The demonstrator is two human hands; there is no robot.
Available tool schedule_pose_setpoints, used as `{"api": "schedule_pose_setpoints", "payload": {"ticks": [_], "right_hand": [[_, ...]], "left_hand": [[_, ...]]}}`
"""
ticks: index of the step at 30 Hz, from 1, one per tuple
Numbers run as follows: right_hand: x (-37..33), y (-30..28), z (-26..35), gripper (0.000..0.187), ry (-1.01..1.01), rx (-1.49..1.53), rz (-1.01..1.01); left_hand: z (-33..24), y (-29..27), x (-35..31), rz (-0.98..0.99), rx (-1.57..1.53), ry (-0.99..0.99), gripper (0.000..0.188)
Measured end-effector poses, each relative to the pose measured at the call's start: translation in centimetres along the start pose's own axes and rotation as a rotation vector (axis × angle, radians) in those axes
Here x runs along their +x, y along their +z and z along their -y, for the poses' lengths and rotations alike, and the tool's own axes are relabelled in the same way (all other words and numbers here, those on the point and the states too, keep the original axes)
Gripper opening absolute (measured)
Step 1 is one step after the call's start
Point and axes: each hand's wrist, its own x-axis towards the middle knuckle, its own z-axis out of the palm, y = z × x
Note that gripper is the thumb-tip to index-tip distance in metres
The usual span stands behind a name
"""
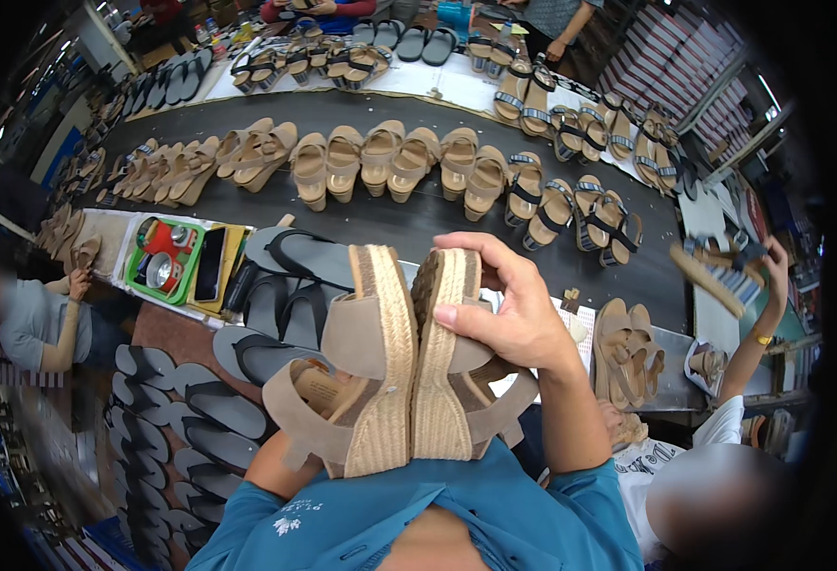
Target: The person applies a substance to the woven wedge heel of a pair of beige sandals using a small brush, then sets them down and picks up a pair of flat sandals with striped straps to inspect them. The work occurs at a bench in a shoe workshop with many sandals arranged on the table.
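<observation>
Two taupe wedge sandals with braided rope sides are held upright close to my chest, soles facing each other and edges nearly touching. My right hand wraps round the toe of the right sandal, thumb across its rope edge and fingers over the top. The left sandal shows its taupe straps and tan insole. Behind it rises my left forearm; the left hand itself is hidden by the shoe, so its grip does not show.
Sandals in rows ride on a dark conveyor belt ahead. Grey flip-flops lie at the left, near a green tray with small cups and a phone. At right, a co-worker's hand lifts a striped sandal. Another person sits left.
</observation>
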Motion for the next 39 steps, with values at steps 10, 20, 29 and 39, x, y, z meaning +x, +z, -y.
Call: {"api": "schedule_pose_setpoints", "payload": {"ticks": [10, 20, 29, 39], "right_hand": [[-0.8, -0.8, -4.3, 0.037, 0.286, 0.289, -0.231], [-10.7, 2.8, -12.5, 0.044, 0.441, 1.446, 0.318], [-9.7, -0.3, -7.9, 0.053, 0.351, 0.611, 0.034], [-7.5, -0.4, -5.8, 0.067, 0.083, -0.254, -0.432]], "left_hand": [[0.7, 0.3, 0.1, 0.017, 0.014, -0.039, 0.068], [0.3, 0.2, -0.1, 0.018, 0.094, -0.035, 0.067], [-4.7, -1.2, -1.0, -0.139, 0.55, 0.186, 0.066], [-5.6, 0.5, -0.1, -0.198, 1.098, 0.556, 0.057]]}}
